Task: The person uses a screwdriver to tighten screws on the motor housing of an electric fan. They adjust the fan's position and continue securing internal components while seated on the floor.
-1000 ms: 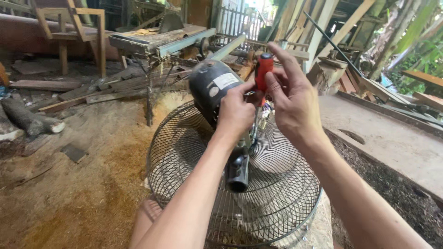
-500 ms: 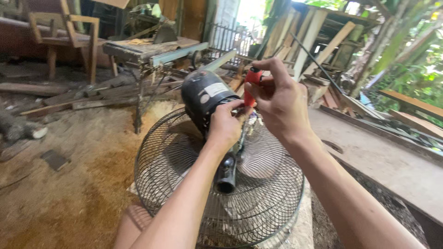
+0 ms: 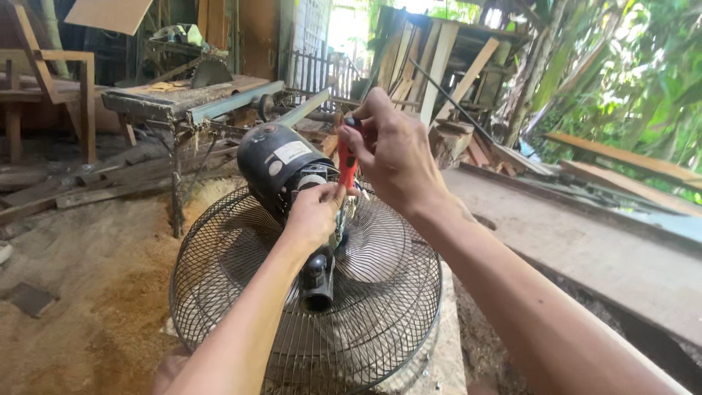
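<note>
- My right hand (image 3: 391,157) is clamped on the red-handled screwdriver (image 3: 347,162), centre frame.
- My left hand (image 3: 313,212) pinches at the fan motor (image 3: 281,172); motor not yet off the wire guard (image 3: 241,292).

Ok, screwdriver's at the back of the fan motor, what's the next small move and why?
Probably keep the left hand steadying the motor and turn the red-handled screwdriver in the right hand: its tip points down behind the housing, above the wire guard, though the tip itself is hidden.
</note>
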